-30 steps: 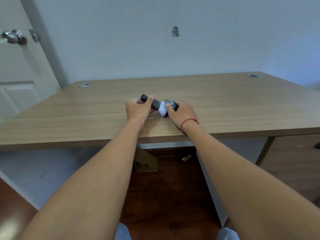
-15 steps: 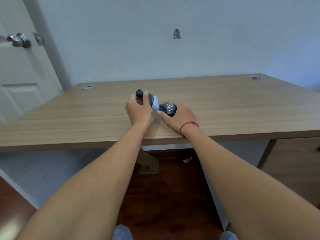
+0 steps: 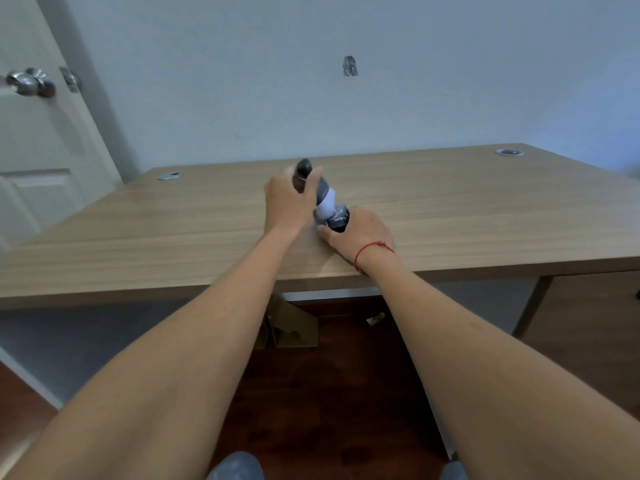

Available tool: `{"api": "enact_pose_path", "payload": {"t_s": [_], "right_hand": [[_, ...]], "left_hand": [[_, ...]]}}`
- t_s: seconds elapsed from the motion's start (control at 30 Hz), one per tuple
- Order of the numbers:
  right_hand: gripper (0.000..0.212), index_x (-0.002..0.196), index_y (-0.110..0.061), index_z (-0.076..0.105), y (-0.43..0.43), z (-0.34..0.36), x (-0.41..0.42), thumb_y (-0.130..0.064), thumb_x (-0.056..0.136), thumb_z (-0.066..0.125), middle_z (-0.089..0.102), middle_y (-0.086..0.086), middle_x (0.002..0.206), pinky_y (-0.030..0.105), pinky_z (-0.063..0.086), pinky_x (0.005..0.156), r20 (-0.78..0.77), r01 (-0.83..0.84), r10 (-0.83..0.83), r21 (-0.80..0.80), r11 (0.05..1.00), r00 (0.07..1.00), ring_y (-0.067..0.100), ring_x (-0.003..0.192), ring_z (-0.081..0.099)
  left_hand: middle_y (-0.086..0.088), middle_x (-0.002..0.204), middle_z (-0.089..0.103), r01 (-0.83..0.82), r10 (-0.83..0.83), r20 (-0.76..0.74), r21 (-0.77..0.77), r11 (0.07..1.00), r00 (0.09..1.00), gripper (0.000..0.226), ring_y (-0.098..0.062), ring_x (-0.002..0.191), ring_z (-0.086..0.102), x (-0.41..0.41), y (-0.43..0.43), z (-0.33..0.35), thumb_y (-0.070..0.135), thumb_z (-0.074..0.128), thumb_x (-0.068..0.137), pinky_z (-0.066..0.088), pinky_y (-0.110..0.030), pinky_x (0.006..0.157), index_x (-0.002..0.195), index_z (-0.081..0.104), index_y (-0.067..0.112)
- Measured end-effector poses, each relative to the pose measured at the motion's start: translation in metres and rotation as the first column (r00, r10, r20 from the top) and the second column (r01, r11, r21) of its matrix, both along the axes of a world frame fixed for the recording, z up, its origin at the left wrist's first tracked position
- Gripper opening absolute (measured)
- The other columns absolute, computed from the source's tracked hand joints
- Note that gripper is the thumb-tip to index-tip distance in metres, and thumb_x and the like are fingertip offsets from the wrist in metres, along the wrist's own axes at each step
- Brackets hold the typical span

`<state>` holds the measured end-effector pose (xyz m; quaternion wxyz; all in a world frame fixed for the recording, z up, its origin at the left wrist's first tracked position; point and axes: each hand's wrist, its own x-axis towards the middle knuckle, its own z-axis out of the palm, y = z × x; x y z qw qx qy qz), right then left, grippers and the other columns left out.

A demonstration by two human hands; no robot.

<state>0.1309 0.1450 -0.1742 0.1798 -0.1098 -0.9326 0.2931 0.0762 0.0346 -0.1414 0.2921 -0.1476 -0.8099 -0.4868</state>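
Observation:
A dark bottle-shaped object (image 3: 325, 199) with a white band round its middle and white lettering on its lower end tilts up to the left over the wooden desk (image 3: 450, 209). My left hand (image 3: 285, 202) grips its upper, rounded dark end. My right hand (image 3: 356, 233), with a red string at the wrist, holds the lower lettered end down near the desk top. The fingers of both hands hide part of the object.
The desk has two round cable grommets, one at back left (image 3: 169, 175) and one at back right (image 3: 509, 152). A white door with a metal knob (image 3: 31, 83) stands at the left. A cardboard piece (image 3: 292, 323) lies on the dark floor under the desk.
The object lay nearly flat on the desk a second ago. My left hand has since raised its dark end upward, so it now stands steeply tilted while my right hand keeps the lower end down.

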Motion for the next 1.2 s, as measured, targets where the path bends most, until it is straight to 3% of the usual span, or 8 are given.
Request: {"api": "enact_pose_path", "payload": {"t_s": [0.17, 0.33, 0.53, 0.7, 0.87, 1.0, 1.13, 1.2], "right_hand": [[0.049, 0.11, -0.013, 0.062, -0.002, 0.001, 0.006, -0.054, 0.084, 0.062, 0.067, 0.006, 0.103, 0.037, 0.051, 0.083, -0.002, -0.008, 0.008, -0.015, 1.0, 1.0, 0.026, 0.098, 0.063], [0.042, 0.104, -0.015, 0.063, 0.0, 0.003, 0.006, -0.052, 0.083, 0.063, 0.066, 0.002, 0.096, 0.033, 0.048, 0.077, 0.006, -0.016, 0.016, -0.043, 0.999, 1.0, 0.024, 0.093, 0.063], [0.047, 0.111, -0.016, 0.062, 0.0, 0.002, 0.008, -0.055, 0.084, 0.062, 0.065, 0.002, 0.099, 0.031, 0.045, 0.075, -0.008, -0.008, 0.007, -0.032, 0.999, 1.0, 0.023, 0.089, 0.059], [0.043, 0.107, -0.017, 0.062, 0.002, 0.002, 0.006, -0.052, 0.083, 0.064, 0.066, 0.003, 0.098, 0.031, 0.043, 0.074, -0.004, 0.0, 0.0, -0.045, 0.999, 1.0, 0.023, 0.088, 0.058], [0.048, 0.113, -0.015, 0.062, 0.001, 0.002, 0.007, -0.053, 0.084, 0.064, 0.062, 0.002, 0.098, 0.031, 0.045, 0.075, -0.008, -0.013, 0.012, -0.045, 0.999, 1.0, 0.021, 0.087, 0.056], [0.046, 0.11, -0.016, 0.063, 0.002, 0.003, 0.005, -0.053, 0.082, 0.064, 0.06, 0.0, 0.093, 0.03, 0.041, 0.073, -0.005, 0.0, 0.0, -0.049, 0.999, 1.0, 0.025, 0.095, 0.062], [0.05, 0.114, -0.015, 0.062, 0.002, 0.001, 0.006, -0.054, 0.083, 0.064, 0.066, 0.004, 0.103, 0.03, 0.042, 0.074, -0.01, 0.001, -0.002, -0.047, 0.999, 1.0, 0.025, 0.098, 0.062], [0.05, 0.115, -0.017, 0.063, 0.003, 0.001, 0.005, -0.054, 0.082, 0.065, 0.068, 0.003, 0.106, 0.031, 0.044, 0.076, -0.012, -0.002, 0.001, -0.057, 0.998, 1.0, 0.025, 0.098, 0.063]], "left_hand": [[-0.021, 0.092, 0.067, -0.114, 0.143, 0.079, -0.294, 0.949, 0.987, 0.029, -0.039, 0.091, 0.061, -0.008, -0.012, -0.014, 0.03, 0.058, 0.092, 0.037, -0.033, 0.068, 0.088, 0.063, 0.001], [-0.013, 0.067, 0.057, -0.048, 0.048, 0.015, -0.033, 0.998, 0.999, 0.033, -0.031, 0.07, 0.054, 0.001, -0.004, -0.004, 0.031, 0.059, 0.091, 0.038, -0.032, 0.063, 0.07, 0.05, 0.006], [-0.023, 0.09, 0.067, -0.12, 0.14, 0.085, -0.202, 0.972, 0.987, 0.03, -0.039, 0.089, 0.06, -0.002, -0.012, -0.019, 0.028, 0.057, 0.092, 0.044, -0.039, 0.074, 0.085, 0.061, -0.001], [-0.015, 0.075, 0.067, -0.06, 0.059, 0.033, 0.024, 0.998, 0.998, 0.03, -0.035, 0.079, 0.062, 0.001, -0.004, -0.014, 0.03, 0.059, 0.091, 0.044, -0.033, 0.07, 0.076, 0.059, 0.003], [-0.023, 0.089, 0.066, -0.103, 0.118, 0.106, -0.139, 0.985, 0.987, 0.033, -0.037, 0.089, 0.06, -0.006, -0.014, -0.024, 0.03, 0.057, 0.092, 0.041, -0.035, 0.072, 0.087, 0.061, -0.002], [-0.016, 0.077, 0.063, -0.049, 0.05, 0.027, -0.024, 0.998, 0.998, 0.031, -0.032, 0.076, 0.056, -0.003, -0.006, -0.014, 0.03, 0.056, 0.092, 0.044, -0.036, 0.071, 0.08, 0.058, 0.002], [-0.021, 0.088, 0.067, -0.072, 0.085, 0.129, -0.105, 0.992, 0.988, 0.033, -0.038, 0.092, 0.061, -0.013, -0.009, -0.018, 0.032, 0.057, 0.091, 0.045, -0.038, 0.075, 0.085, 0.062, 0.0], [-0.016, 0.079, 0.065, -0.053, 0.063, 0.127, -0.085, 0.995, 0.99, 0.032, -0.034, 0.085, 0.062, -0.013, -0.012, -0.014, 0.032, 0.057, 0.091, 0.041, -0.03, 0.068, 0.078, 0.06, 0.003]]}}
